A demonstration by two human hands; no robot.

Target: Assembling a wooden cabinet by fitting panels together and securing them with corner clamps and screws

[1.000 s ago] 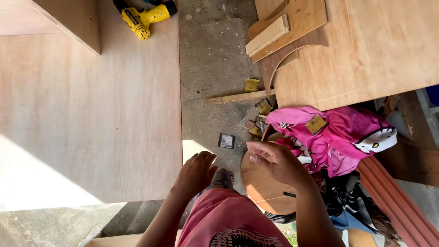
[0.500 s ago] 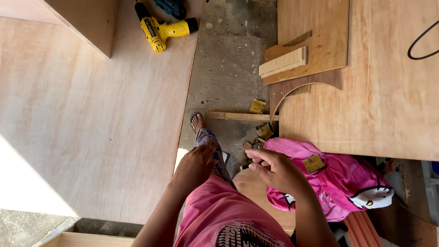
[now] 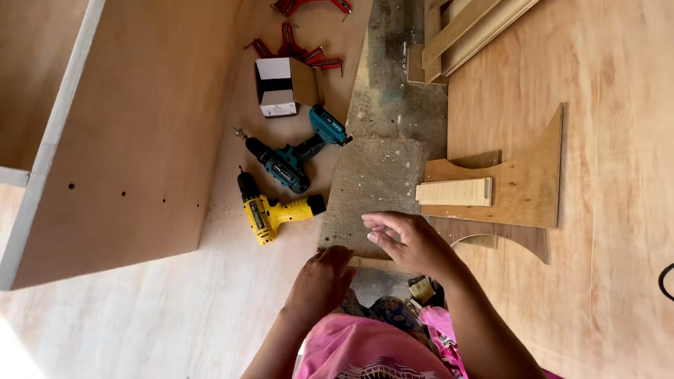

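My left hand point(image 3: 321, 279) hangs low in the middle with its back to the camera. Its fingers curl downward, so what is in them is hidden. My right hand point(image 3: 408, 242) is just to its right and a little farther out, fingers loosely bent and close together, nothing visible in them. Both hover over a strip of bare concrete floor point(image 3: 375, 186). Nearest to the left hand, a yellow cordless drill point(image 3: 276, 212) lies on the plywood. A blue cordless drill point(image 3: 295, 158) lies just beyond it. A small pale wood block point(image 3: 455, 191) rests on a curved plywood cut-out point(image 3: 523, 179) beyond my right hand.
A large plywood cabinet panel point(image 3: 119, 140) fills the left. An open cardboard box point(image 3: 284, 85) and red clamps point(image 3: 302, 42) lie at the top. Wood strips point(image 3: 460, 31) are stacked at the top right, on plywood sheets point(image 3: 618, 140). A black cable point(image 3: 665, 281) shows at the right edge.
The view has swung forward: the pink bag is gone, while both drills, the box and the clamps have come into sight. My hands have moved slightly apart.
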